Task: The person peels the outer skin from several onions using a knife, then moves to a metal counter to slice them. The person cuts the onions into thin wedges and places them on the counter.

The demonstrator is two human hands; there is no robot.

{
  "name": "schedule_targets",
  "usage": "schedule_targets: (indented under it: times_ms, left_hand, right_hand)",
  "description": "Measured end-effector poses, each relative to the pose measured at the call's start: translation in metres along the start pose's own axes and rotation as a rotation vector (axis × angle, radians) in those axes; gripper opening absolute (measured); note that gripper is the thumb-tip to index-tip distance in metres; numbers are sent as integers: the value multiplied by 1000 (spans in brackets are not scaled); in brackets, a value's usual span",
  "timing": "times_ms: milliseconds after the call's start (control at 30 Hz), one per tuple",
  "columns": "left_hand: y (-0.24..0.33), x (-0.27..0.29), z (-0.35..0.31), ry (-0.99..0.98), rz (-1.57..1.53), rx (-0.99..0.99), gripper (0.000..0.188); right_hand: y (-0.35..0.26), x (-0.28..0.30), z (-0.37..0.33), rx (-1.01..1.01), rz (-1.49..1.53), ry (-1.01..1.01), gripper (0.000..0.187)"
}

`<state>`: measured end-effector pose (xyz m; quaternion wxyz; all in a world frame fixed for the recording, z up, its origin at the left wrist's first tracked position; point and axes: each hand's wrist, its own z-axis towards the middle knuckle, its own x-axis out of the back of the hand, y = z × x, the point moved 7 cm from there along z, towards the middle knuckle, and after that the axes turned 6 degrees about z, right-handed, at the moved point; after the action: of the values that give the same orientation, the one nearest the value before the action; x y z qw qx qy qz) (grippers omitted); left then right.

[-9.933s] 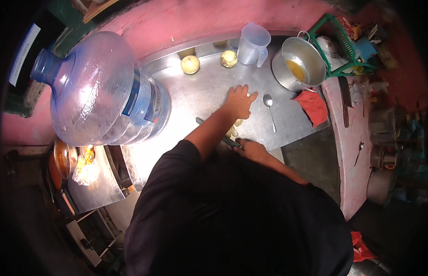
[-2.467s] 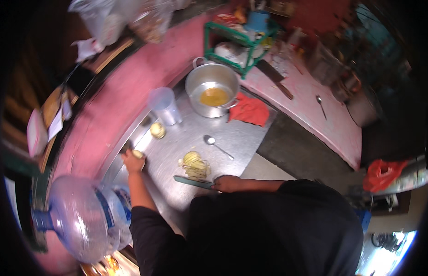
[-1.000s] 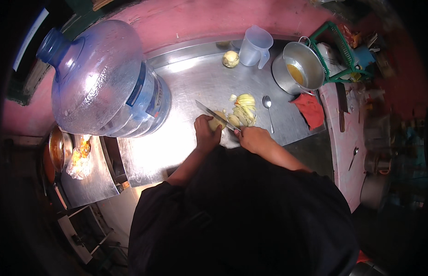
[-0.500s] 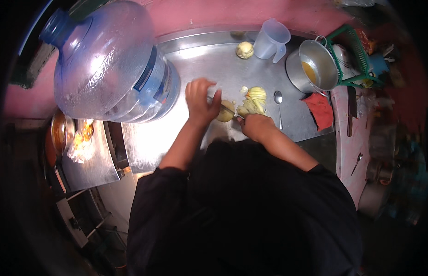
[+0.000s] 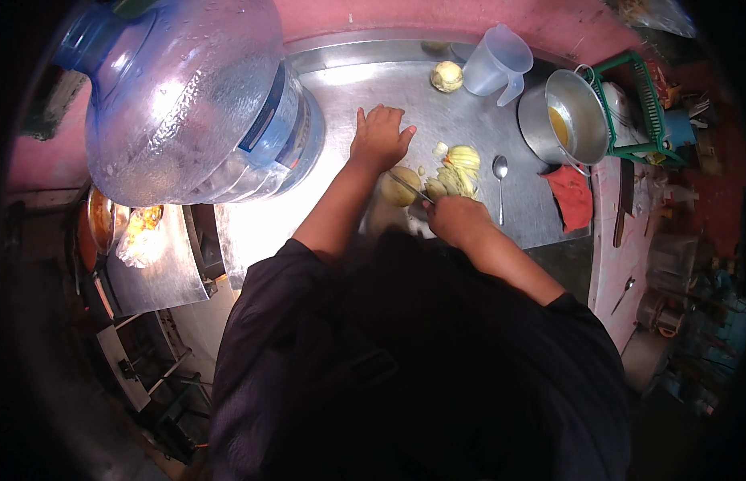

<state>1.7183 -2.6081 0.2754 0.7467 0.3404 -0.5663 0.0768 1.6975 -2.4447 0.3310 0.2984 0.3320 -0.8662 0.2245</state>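
My right hand (image 5: pixel 454 218) is closed round the handle of a knife (image 5: pixel 410 186), low over the steel worktop. The blade lies across a rounded tan piece (image 5: pixel 398 191), whose kind I cannot make out. Right beside it is a heap of thin pale-yellow slices (image 5: pixel 462 167) that look like cut onion. My left hand (image 5: pixel 381 138) is open, palm down with its fingers apart, at or just above the worktop beyond the tan piece. Nothing shows in it. A spoon (image 5: pixel 500 180) lies to the right of the slices.
A big clear-blue water bottle (image 5: pixel 196 104) stands at the left. At the back are a pale round onion-like vegetable (image 5: pixel 447 76) and a plastic jug (image 5: pixel 493 62). A metal pot (image 5: pixel 541 120), a red cloth (image 5: pixel 569 196) and a green basket (image 5: pixel 639 104) are on the right.
My left hand has shifted away from the blade, farther back and to the right, and its fingers have spread flat. My right hand still grips the knife. The whole view has shifted slightly.
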Motion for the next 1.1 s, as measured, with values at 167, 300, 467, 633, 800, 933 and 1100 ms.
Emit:
schedule_targets:
  times_ms: [167, 300, 467, 633, 800, 933, 1100]
  left_hand:
    - [-9, -4, 7, 10, -31, -12, 42]
    - [-20, -26, 1, 45, -17, -31, 40]
    - [-25, -36, -9, 88, 12, -8, 41]
    - [-18, -32, -17, 146, 42, -63, 39]
    - [-6, 1, -31, 397, -287, -249, 33]
    - [21, 12, -97, 142, -279, -455, 40]
    - [14, -18, -114, 199, -155, -388, 48]
  right_hand:
    - [-5, 4, 9, -3, -22, -5, 45]
    - [-2, -7, 21, -9, -24, 13, 44]
    - [13, -31, 44, 99, -19, 91, 42]
    - [25, -56, 64, 176, 28, 188, 42]
    - [35, -57, 67, 139, 127, 142, 43]
    - [48, -76, 98, 312, 158, 191, 27]
    - [41, -75, 92, 178, 366, 123, 46]
